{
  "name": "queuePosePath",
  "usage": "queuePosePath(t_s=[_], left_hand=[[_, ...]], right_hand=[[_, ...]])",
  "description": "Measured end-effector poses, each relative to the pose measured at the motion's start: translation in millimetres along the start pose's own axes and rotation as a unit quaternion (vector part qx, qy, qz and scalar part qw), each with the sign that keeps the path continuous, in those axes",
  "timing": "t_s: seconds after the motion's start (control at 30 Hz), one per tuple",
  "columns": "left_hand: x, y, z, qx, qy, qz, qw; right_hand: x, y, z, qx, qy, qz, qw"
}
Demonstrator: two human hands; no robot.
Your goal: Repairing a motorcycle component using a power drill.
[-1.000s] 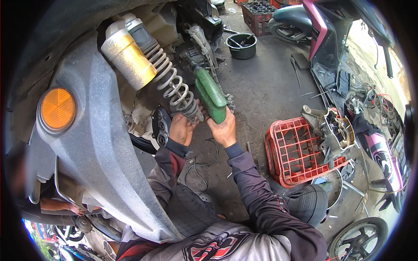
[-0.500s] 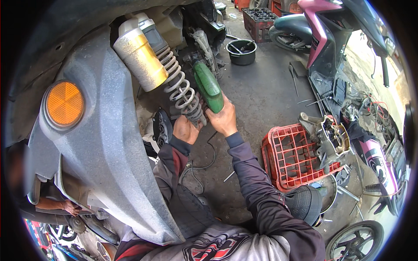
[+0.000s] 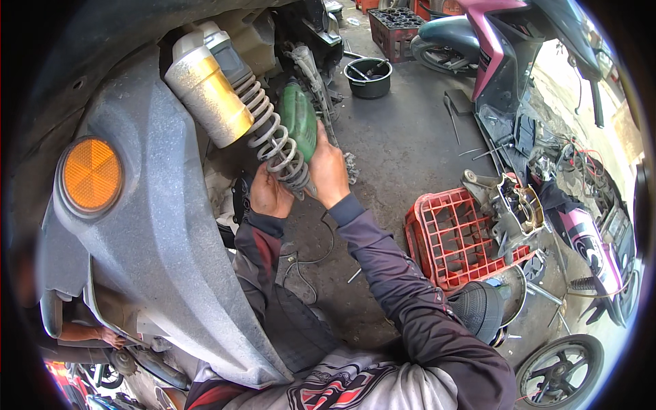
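My right hand is closed round the lower end of a green plastic bottle, whose narrow end points away from me among the scooter's parts. The bottle is tilted and sits just behind the coil spring of a shock absorber with a gold canister. My left hand is at the spring's lower end, palm partly showing. Its fingers pass behind the spring, so I cannot tell what they hold. The scooter's grey body panel with an orange reflector fills the left side.
To the right, a red plastic crate carries a metal engine casing. A black pot holds tools farther off. A pink and dark scooter stands beyond. A wheel lies lower right; another person's hand shows lower left.
The bottle and my right hand have shifted left, closer behind the spring. My left hand also appears farther left, and the whole view has moved slightly.
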State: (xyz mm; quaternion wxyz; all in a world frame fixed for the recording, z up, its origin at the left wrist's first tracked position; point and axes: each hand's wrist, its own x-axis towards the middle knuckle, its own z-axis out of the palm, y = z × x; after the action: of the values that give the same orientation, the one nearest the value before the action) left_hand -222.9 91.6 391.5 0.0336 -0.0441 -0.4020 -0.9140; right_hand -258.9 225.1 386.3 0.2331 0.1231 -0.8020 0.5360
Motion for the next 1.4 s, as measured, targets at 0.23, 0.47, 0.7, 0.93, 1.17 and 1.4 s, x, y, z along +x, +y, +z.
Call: queuePosePath(t_s=[0.23, 0.47, 0.7, 0.93, 1.17, 1.4], left_hand=[[1, 9, -3, -0.009, -0.077, -0.007, 0.997], [-1, 11, 0, -0.010, -0.031, -0.024, 0.999], [8, 8, -25, 0.002, -0.085, -0.030, 0.996], [28, -8, -42, 0.029, -0.060, -0.059, 0.996], [31, -2, -72, 0.044, -0.039, -0.066, 0.996], [16, 5, -71, 0.363, 0.011, -0.237, 0.901]], right_hand=[[19, -1, 9, -0.058, -0.011, 0.023, 0.998], [35, -9, -8, 0.002, -0.038, 0.012, 0.999], [61, -25, -24, 0.068, 0.001, 0.011, 0.998], [107, -20, -57, 0.034, -0.074, 0.035, 0.996], [135, -43, -76, 0.107, -0.162, 0.081, 0.978], [155, -74, -93, 0.041, -0.225, 0.114, 0.967]])
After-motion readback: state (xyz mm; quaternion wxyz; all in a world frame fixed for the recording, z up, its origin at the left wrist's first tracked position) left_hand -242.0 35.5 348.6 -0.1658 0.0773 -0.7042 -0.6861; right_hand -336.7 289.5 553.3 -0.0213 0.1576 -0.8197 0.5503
